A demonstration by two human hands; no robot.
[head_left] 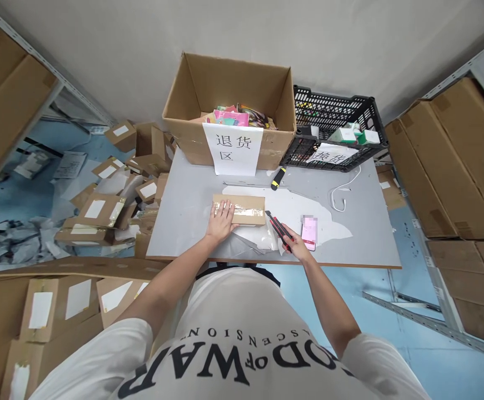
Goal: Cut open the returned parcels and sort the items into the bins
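My left hand [220,220] lies flat with spread fingers on the left part of a small cardboard box [248,203], which rests on the grey table. Clear tape runs along the top of this box. My right hand [294,244] is wrapped round a black and red box cutter [278,226]. The cutter's tip points up and left, close to the box's right end; whether it touches I cannot tell. Below the box lie clear plastic packaging [265,238] and thin flat pieces. A phone with a pink screen [309,230] lies just right of my right hand.
A large open carton [191,145] with colourful packs and a paper sign stands at the table's back. Beside it is a black plastic crate [325,103] holding small boxes. A yellow-black handle [278,178] and white cable [338,195] lie on the table [370,233]. Cartons [100,208] crowd the left floor.
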